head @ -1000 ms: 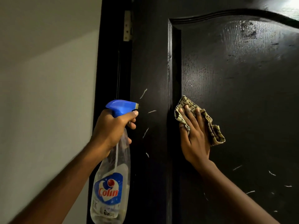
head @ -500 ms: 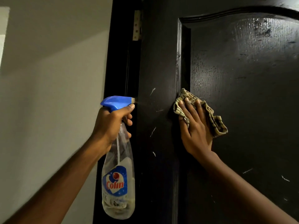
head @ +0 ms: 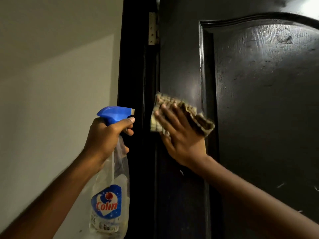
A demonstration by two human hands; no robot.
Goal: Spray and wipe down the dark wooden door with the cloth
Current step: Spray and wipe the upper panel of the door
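Pale wall [head: 51,100] fills the left of the scene. To its right stands the black door frame [head: 133,66] with a metal hinge [head: 152,28] high up, then the dark wooden door [head: 181,66]. Its raised panel [head: 267,100] gleams in streaks near the top, probably from spray.

The left hand [head: 105,137] grips the neck of a clear spray bottle [head: 110,195], forefinger curled at the trigger under the blue spray head [head: 115,113]. The nozzle points at the frame, just left of the cloth. The right hand [head: 183,138] lies flat with straight fingers, pressing the checked cloth [head: 203,123] against the door's left upright strip, between the hinge edge and the panel's moulding and well below the hinge. Cloth and fingertips are blurred, so the hand is probably mid-stroke.

The step in hand looks like wiping, with the bottle held ready. A few pale flecks [head: 280,185] show lower right on the panel, so much of the door seems undone. The next move calls for firm, even pressure along the strip. After that, the nozzle needs turning onto the door face before any squeeze, with the cloth drawn clear of the spray path.
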